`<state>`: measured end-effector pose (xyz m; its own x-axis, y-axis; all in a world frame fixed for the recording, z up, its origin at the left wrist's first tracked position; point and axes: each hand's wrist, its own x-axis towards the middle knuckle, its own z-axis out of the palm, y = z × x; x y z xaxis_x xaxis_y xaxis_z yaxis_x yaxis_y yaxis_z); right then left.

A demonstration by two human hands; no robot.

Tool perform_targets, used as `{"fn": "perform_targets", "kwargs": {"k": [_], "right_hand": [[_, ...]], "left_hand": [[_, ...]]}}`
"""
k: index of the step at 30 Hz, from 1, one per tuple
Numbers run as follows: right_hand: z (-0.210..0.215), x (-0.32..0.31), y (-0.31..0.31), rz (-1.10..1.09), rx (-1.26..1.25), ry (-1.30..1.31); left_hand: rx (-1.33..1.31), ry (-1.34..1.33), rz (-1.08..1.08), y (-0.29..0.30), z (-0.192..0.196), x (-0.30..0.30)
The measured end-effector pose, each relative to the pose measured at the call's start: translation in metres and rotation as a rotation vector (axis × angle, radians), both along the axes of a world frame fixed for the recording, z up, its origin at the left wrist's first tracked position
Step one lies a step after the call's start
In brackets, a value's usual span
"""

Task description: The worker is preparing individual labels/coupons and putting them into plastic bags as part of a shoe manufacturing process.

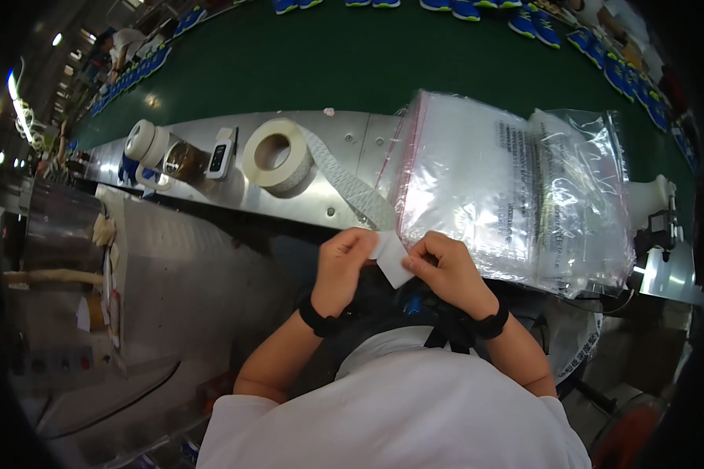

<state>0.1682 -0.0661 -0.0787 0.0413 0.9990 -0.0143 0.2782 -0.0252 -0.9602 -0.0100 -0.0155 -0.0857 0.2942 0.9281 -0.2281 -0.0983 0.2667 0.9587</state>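
Note:
A strip of white labels [350, 187] runs off a large roll [252, 159] standing on the metal ledge and reaches down to my hands. My left hand [341, 267] pinches the left side of the strip's white end piece [393, 268]. On its right edge, thumb and fingers of my right hand [450, 271] are closed. The end piece is angled, with one corner pointing down toward my body. Just beyond my right hand lies a stack of clear plastic bags [465, 172] with a red edge; a second pile of clear bags [575, 187] overlaps it.
Left of the roll are a small white device with a dark screen [219, 159] and a lidded bottle [168, 154] lying tilted. Past the metal ledge [352, 129] is a green conveyor belt [305, 66], with several blue shoes [533, 25] along its far side. A metal-covered surface [172, 266] stands at left.

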Motion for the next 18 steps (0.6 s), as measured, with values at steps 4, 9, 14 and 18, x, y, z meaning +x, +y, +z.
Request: {"fn": "perform_targets", "kwargs": {"k": [4,9,14,18], "right_hand": [[-0.012,0.025,0.01,0.199,-0.149,0.0],[-0.036,0.028,0.055,-0.438,0.364,-0.848],[-0.058,0.048,0.059,-0.435,0.364,-0.896],[-0.051,0.065,0.038,-0.538,0.328,-0.357]], "left_hand": [[0.736,0.394,0.012,0.026,0.003,0.003],[1.077,0.772,-0.468,0.028,-0.007,0.041],[0.853,0.84,-0.615,0.032,-0.005,0.034],[0.492,0.634,-0.631,0.066,0.022,0.05]]}}
